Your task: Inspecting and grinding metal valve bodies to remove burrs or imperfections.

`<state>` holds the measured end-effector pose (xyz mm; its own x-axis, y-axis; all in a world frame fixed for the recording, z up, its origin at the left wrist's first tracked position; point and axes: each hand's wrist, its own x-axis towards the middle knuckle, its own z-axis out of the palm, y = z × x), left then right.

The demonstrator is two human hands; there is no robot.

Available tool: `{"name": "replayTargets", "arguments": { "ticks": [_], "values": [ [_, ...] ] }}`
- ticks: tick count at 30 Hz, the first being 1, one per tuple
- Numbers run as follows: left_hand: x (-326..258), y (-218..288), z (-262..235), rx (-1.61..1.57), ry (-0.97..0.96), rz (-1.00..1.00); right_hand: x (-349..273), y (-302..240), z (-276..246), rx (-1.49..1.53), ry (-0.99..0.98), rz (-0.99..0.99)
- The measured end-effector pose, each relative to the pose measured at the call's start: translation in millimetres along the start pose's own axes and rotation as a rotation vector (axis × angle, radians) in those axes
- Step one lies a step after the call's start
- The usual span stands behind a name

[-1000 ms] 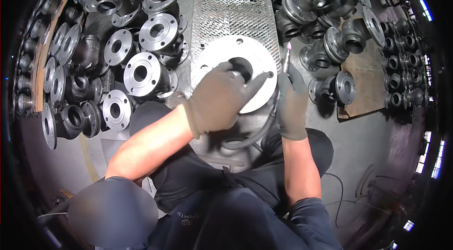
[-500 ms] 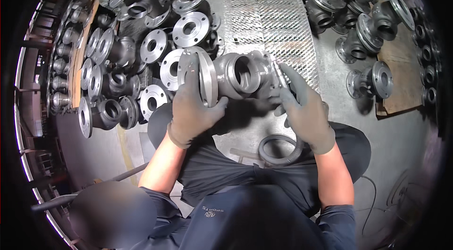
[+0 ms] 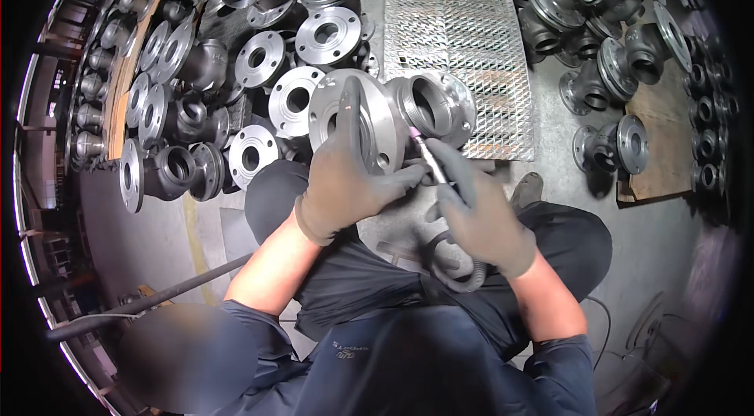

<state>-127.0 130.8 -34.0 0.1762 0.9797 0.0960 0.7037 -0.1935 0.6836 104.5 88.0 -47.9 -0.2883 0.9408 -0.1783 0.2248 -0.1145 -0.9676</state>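
We cannot see the lower part of the metal fitting [image 3: 385, 117], since our left hand [image 3: 342, 184] covers some of its round plate. Our right hand [image 3: 483, 212] hides the back of the grinding tool [image 3: 433, 161], and we cannot tell whether its pink tip [image 3: 415, 133] touches metal. The hose [image 3: 463, 282] disappears behind that hand. The far edge cuts off the left pile [image 3: 208, 62], while the near-left round shape [image 3: 188, 357] is blurred.
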Motion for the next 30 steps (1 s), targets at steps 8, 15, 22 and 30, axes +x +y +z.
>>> {"name": "replayTargets", "arguments": {
  "ticks": [8,15,22,30],
  "values": [
    [-9.1,4.5,22.3,-0.021,0.028,0.016,9.7,17.3,32.0,0.125,0.139,-0.069],
    [-8.6,2.6,25.7,-0.019,0.037,0.085,15.6,30.2,40.1,0.123,0.189,-0.142],
    [-6.4,2.8,28.1,0.144,0.108,0.283,17.2,27.2,45.9,0.080,0.245,-0.158],
    [-11.3,2.5,28.4,0.075,0.077,0.209,12.0,21.8,48.1,0.005,0.248,-0.116]
  ]
}}
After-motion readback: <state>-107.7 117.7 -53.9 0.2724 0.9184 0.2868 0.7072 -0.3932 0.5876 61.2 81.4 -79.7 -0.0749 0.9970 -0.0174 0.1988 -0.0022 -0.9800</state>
